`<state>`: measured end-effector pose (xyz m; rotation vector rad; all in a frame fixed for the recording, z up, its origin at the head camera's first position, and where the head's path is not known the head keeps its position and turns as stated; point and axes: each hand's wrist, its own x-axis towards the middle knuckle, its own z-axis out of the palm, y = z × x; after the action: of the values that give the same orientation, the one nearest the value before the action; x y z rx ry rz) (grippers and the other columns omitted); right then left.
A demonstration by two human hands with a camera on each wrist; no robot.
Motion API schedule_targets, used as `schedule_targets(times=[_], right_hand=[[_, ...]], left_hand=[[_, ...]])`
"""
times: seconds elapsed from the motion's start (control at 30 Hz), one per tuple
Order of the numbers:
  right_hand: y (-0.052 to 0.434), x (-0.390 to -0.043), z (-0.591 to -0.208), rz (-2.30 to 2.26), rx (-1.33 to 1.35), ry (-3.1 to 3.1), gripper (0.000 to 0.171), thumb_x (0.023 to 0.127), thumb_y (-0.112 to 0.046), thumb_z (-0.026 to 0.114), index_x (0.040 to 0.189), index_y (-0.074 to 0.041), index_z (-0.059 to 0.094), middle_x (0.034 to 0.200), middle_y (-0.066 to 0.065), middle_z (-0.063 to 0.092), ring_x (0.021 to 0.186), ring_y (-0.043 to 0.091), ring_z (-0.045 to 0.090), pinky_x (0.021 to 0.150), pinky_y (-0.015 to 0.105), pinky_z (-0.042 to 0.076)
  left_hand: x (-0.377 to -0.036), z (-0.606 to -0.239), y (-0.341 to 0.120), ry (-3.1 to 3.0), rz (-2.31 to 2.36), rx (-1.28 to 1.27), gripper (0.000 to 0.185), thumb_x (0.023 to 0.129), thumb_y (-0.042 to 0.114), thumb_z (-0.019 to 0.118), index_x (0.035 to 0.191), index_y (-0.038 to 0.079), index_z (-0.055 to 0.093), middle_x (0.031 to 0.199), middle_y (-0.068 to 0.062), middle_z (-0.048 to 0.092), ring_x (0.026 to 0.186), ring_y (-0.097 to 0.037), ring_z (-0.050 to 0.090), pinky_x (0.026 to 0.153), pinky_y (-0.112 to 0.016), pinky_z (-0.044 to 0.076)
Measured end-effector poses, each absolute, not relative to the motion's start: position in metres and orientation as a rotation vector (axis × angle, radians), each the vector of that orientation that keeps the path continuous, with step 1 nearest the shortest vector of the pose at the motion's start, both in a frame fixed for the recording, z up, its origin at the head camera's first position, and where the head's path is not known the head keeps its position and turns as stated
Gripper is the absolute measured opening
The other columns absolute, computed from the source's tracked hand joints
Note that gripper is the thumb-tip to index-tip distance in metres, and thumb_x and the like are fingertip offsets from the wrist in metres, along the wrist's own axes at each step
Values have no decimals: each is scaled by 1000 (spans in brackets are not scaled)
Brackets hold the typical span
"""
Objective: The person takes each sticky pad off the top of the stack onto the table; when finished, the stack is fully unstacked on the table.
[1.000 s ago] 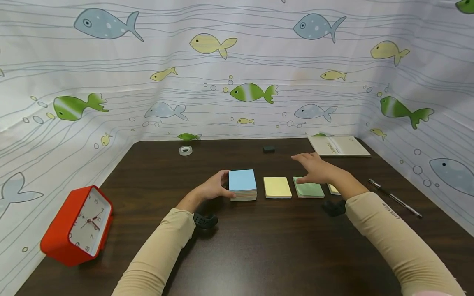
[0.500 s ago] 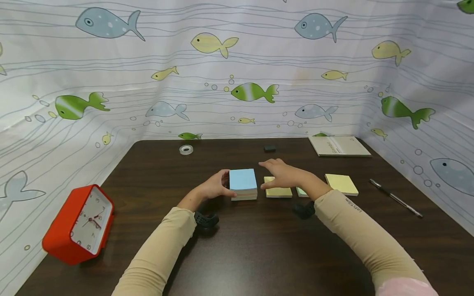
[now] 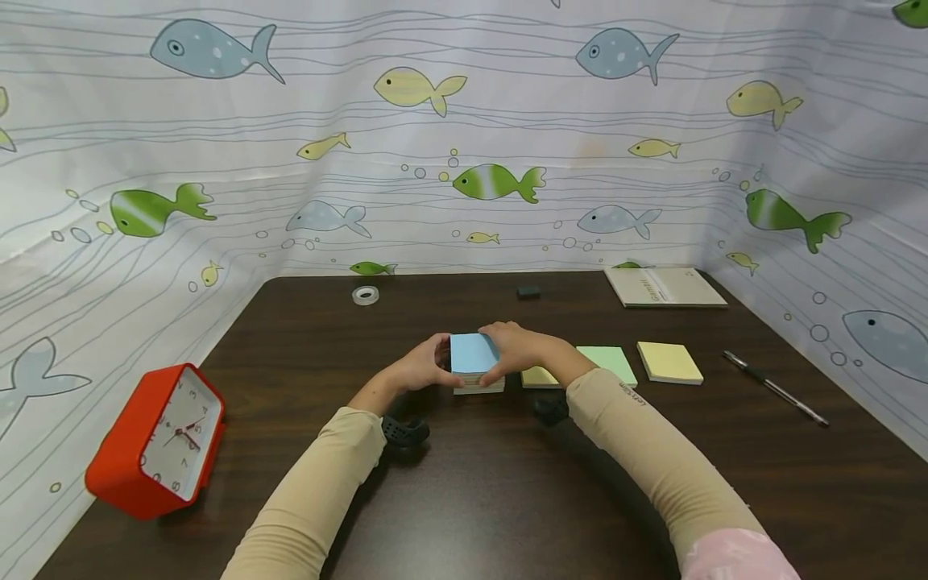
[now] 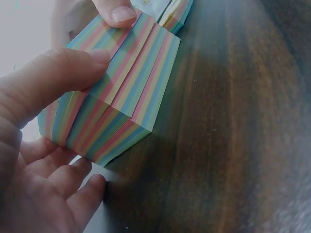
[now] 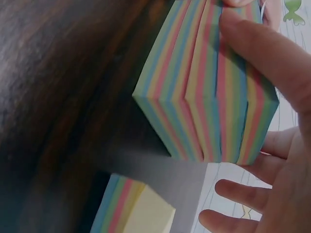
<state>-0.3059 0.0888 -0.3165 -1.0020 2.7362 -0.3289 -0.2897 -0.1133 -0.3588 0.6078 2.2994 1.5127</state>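
Head view: we see the thick note block (image 3: 475, 362), blue on top, sitting mid-tabletop (image 3: 507, 483). The left hand (image 3: 424, 366) grips its left side, the right hand (image 3: 516, 348) curls over its right edge and top. So the block lies directly between the 2 hands, both equally near, neither has to reach. To the right of the block sit 3 thinner pads in a row: a yellow pad (image 3: 538, 377) mostly hidden under the right wrist, a green pad (image 3: 611, 362), and another yellow pad (image 3: 669, 362). The row runs left to right across the tabletop.

Left wrist view: left hand (image 4: 43, 145) with thumb (image 4: 53, 80) pressed on the striped side of the block (image 4: 121, 97), fingers loosely curled beside and below it. Layers look stepped, upper part offset from lower. A fingertip (image 4: 116, 10) of the other hand presses on the far edge.

Right wrist view: right hand (image 5: 272, 145) pinches the block (image 5: 209, 102), thumb (image 5: 262, 53) on the striped side, fingers beneath. The block's bottom edge rests on the tabletop (image 5: 58, 97). A thinner pad (image 5: 131, 204) lies just beside it.
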Motion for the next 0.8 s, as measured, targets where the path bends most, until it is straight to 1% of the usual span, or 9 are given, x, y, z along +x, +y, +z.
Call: schedule_targets(times=[0.1, 0.17, 0.3, 0.53, 0.8], right_hand=[[92, -306, -318, -325, -937, 2770, 90, 63, -48, 72, 128, 1, 35, 118, 11, 46, 98, 23, 44, 79, 36, 41], [96, -306, -318, -306, -906, 2805, 90, 61, -52, 71, 126, 0, 37, 113, 9, 48, 92, 21, 47, 74, 34, 43], [106, -303, -319, -296, -864, 2874, 90, 59, -57, 70, 123, -1, 39, 108, 7, 49, 86, 17, 49, 68, 33, 44], [119, -288, -321, -366, -894, 2925, 92, 58, -61, 66, 123, -2, 40, 108, 6, 49, 85, 16, 50, 63, 31, 44], [118, -254, -319, -341, -927, 2931, 87, 59, -57, 68, 122, -3, 42, 111, 5, 50, 88, 14, 49, 66, 30, 42]], left_hand=[[-292, -363, -113, 2324, 1500, 609, 81, 70, 6, 71, 131, -4, 20, 133, -19, 27, 125, -29, 24, 96, -41, 28], [-293, -363, -113, 2329, 1505, 601, 81, 70, 5, 72, 132, -4, 20, 134, -19, 25, 126, -29, 22, 97, -41, 27], [-293, -364, -113, 2336, 1506, 590, 81, 69, 4, 72, 131, -4, 21, 135, -20, 24, 126, -29, 21, 98, -41, 25], [-293, -364, -115, 2363, 1482, 582, 84, 67, 7, 74, 132, -3, 21, 135, -19, 25, 126, -28, 21, 98, -40, 26], [-294, -364, -114, 2379, 1459, 594, 84, 67, 9, 74, 132, -2, 21, 135, -19, 25, 126, -28, 22, 97, -39, 26]])
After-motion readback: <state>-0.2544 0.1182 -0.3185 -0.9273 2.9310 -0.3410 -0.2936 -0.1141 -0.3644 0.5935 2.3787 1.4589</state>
